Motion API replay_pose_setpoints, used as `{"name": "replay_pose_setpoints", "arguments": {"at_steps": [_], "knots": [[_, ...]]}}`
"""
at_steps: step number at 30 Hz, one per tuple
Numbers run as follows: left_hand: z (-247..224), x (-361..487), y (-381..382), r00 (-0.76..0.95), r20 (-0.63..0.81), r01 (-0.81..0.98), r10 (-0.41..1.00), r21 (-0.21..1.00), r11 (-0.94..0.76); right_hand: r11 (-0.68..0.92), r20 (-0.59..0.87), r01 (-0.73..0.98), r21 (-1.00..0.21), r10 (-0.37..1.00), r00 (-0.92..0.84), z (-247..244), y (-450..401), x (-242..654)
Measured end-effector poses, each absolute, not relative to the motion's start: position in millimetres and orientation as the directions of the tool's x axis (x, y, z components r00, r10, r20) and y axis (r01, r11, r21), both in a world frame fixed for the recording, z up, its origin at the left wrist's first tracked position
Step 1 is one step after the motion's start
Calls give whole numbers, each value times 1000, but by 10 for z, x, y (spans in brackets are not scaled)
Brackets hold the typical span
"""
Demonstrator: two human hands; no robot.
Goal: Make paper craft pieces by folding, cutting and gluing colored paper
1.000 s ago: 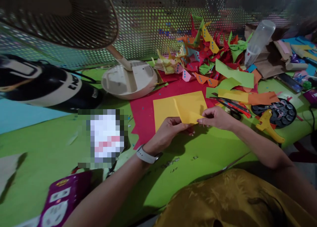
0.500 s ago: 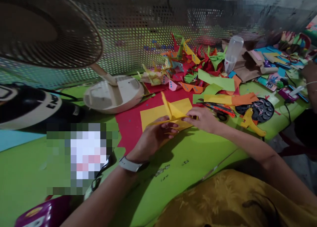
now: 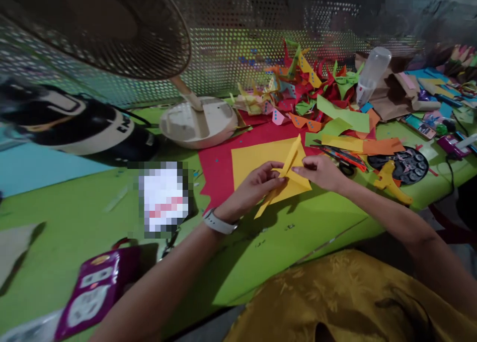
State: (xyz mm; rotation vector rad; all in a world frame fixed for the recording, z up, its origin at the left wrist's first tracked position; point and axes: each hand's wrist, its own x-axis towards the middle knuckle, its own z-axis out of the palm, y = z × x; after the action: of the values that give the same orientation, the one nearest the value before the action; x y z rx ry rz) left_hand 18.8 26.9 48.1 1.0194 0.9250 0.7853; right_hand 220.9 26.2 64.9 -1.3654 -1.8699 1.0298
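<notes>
The head view shows the folded yellow paper (image 3: 292,154) between the two hands, directly off the fingertips of the left hand (image 3: 261,184) and just beside the thumb side of the right hand (image 3: 323,173). Its long axis slants from the near left to the far right, crossing the left fingertips, so the left hand is the nearer. That hand is closed, pinching the paper around its middle; the right fingers are curled with the thumb against it, though whether they grip a flap I cannot tell. The paper looks thin, matte and crisply creased, a narrow strip with slanting flaps. Under it lies a flat yellow sheet (image 3: 248,158), smooth and straight-edged, over a red sheet (image 3: 218,170) with a jagged near corner, on the glossy green table (image 3: 238,267). Right of the hands sits a yellow glue gun (image 3: 385,178), hard and angular.
</notes>
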Motion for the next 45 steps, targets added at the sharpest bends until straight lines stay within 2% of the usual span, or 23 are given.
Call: {"name": "replay_pose_setpoints", "arguments": {"at_steps": [6,10,13,15,17,18,20,22,24,26,28,31,34,38,41,45], "knots": [[487,162,301,448,-248,-100,859,941,324,-39,-113,273,-961,958,-262,531,218,2276],[492,138,325,464,-352,25,813,922,385,-145,-180,172,-974,962,-208,517,183,2286],[506,109,335,485,-414,109,771,903,416,-185,-217,177,-967,959,-182,540,130,2324],[509,88,349,452,-419,105,788,902,419,-156,-218,279,-947,954,-206,577,64,2417],[504,74,369,404,-435,87,805,894,440,-52,-164,512,-857,971,-176,624,-25,2568],[501,71,381,380,-449,77,808,886,456,0,-114,666,-746,985,-127,645,-72,2655],[496,73,400,340,-485,60,806,866,496,-21,-52,902,-432,999,-1,667,-155,2817],[498,84,411,306,-519,48,798,845,532,-95,-78,981,-167,994,83,658,-206,2926],[507,97,414,272,-543,40,794,831,555,-131,-152,991,-28,980,125,629,-225,2965],[519,108,412,240,-559,36,793,822,568,-102,-215,994,-36,972,92,600,-225,2957],[526,113,410,223,-570,36,791,816,578,-50,-230,989,-139,973,17,587,-219,2942],[519,111,414,227,-572,37,788,814,580,-41,-140,978,-207,990,12,586,-220,2951],[494,99,423,238,-564,39,791,819,572,-58,-5,992,-112,998,57,583,-228,2977],[460,79,433,249,-553,29,795,825,564,-18,92,999,36,996,15,580,-191,2984],[445,72,439,249,-560,24,790,819,573,0,67,994,106,998,-7,594,-81,2993],[433,70,442,256,-559,26,789,820,572,-57,-7,988,145,998,59,631,123,3021]]}}
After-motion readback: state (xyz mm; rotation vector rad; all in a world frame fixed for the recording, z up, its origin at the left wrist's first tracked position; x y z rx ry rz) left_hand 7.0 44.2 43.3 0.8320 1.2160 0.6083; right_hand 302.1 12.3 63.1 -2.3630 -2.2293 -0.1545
